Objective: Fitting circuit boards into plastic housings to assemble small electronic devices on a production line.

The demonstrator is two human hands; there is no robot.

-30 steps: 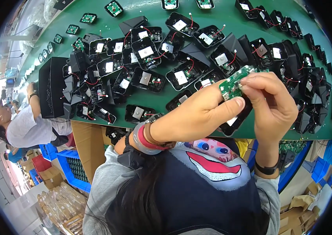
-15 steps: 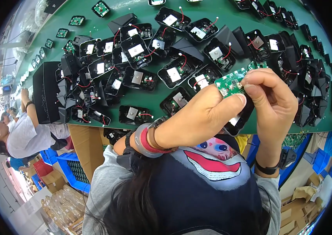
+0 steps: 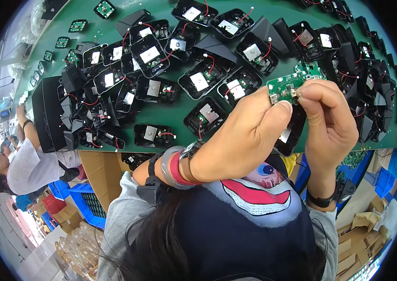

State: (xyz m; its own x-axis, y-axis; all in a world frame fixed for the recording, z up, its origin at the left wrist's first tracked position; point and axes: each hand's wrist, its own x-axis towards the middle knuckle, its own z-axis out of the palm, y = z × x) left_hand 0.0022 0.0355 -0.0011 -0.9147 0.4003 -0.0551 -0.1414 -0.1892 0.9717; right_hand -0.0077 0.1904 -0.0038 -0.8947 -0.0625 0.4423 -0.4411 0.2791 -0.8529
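Observation:
A green circuit board [image 3: 281, 87] is gripped at its near edge by my left hand [image 3: 247, 133], with the thumb lying along it. My right hand [image 3: 330, 119] pinches thumb and forefinger together at the board's right side. A small pale piece shows by those fingertips, too small to name. Under the hands lies a black plastic housing [image 3: 295, 131], largely covered by them. More green boards [image 3: 311, 70] lie just beyond my right hand. To the left of my left hand is an open black housing [image 3: 204, 118] with a metal plate and a red wire.
Many open black housings [image 3: 156, 89] with red wires cover the green table [image 3: 179, 105]. Small boards [image 3: 77, 25] lie at the far left. A black box [image 3: 48, 114] stands near a person [image 3: 34, 164] at the left. Blue crates [image 3: 86, 203] and a cardboard box [image 3: 100, 173] sit below the table edge.
The board has tilted and shifted slightly right in my left hand. My right fingertips stay at its side. The whole view has shifted a little, moving the table's things up and left.

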